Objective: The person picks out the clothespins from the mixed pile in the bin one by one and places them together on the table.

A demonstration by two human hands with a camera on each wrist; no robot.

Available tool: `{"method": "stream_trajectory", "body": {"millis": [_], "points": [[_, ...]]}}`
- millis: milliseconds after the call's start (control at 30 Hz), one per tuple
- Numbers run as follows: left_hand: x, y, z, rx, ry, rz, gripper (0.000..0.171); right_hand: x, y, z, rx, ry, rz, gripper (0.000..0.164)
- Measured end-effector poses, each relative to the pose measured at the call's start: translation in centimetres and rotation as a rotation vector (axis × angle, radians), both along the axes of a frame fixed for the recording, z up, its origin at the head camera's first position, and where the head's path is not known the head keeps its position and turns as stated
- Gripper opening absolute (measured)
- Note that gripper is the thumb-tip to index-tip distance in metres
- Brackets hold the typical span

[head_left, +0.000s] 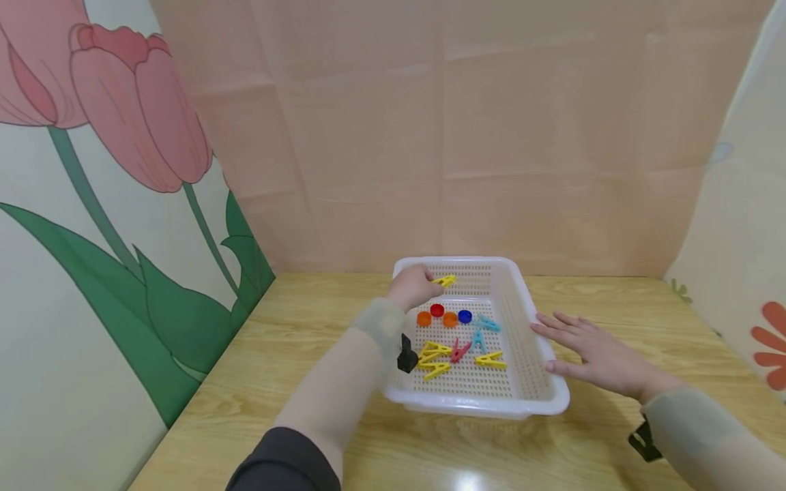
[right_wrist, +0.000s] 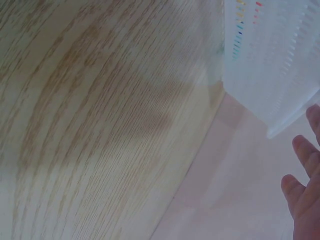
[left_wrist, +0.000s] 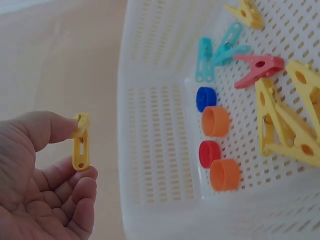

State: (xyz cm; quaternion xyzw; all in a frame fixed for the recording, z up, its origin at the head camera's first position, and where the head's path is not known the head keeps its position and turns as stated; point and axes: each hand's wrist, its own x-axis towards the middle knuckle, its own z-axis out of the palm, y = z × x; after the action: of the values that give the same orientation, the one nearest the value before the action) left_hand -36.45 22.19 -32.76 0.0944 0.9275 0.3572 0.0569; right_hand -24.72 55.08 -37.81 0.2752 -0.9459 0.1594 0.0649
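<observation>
1. Yellow plastic clothespin point(left_wrist: 81, 159), slim and slotted, is pinched by the person's left hand point(head_left: 413, 288) at the thumb; the lower fingers curl beneath it.
2. Held clear of the other pieces, it is at the far end of a white rectangular perforated plastic basket point(head_left: 454, 408), near the left corner.
3. The right hand point(head_left: 586, 346) has its fingers spread and holds nothing; it lies along the basket's right rim, and I cannot tell whether the fingertips touch it.
4. Inside the basket, toward the far side, sit two round orange caps point(head_left: 450, 320), one round red cap point(head_left: 437, 310) and one round blue cap point(head_left: 464, 316).
5. Two light-blue plastic clothespins point(head_left: 489, 323) lie to the right of the caps.
6. Nearer the front are a pinkish-red plastic clothespin point(head_left: 458, 352) and several other yellow clothespins point(head_left: 490, 361), some overlapping.
7. The basket stands on a wood-grain table point(head_left: 319, 307), before a plain peach-coloured backdrop point(head_left: 442, 136).
</observation>
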Motion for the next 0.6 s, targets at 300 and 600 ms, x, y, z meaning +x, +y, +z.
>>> {"method": "stream_trajectory", "body": {"millis": [300, 600], "points": [[-0.4, -3.2, 0.5, 0.075, -0.017, 0.028, 0.028, 0.1, -0.1, 0.1, 0.008, 0.006, 0.007, 0.067], [-0.9, -7.2, 0.2, 0.126, 0.034, 0.069, 0.026, 0.0, -0.1, 0.2, -0.009, -0.002, 0.009, 0.067]]}}
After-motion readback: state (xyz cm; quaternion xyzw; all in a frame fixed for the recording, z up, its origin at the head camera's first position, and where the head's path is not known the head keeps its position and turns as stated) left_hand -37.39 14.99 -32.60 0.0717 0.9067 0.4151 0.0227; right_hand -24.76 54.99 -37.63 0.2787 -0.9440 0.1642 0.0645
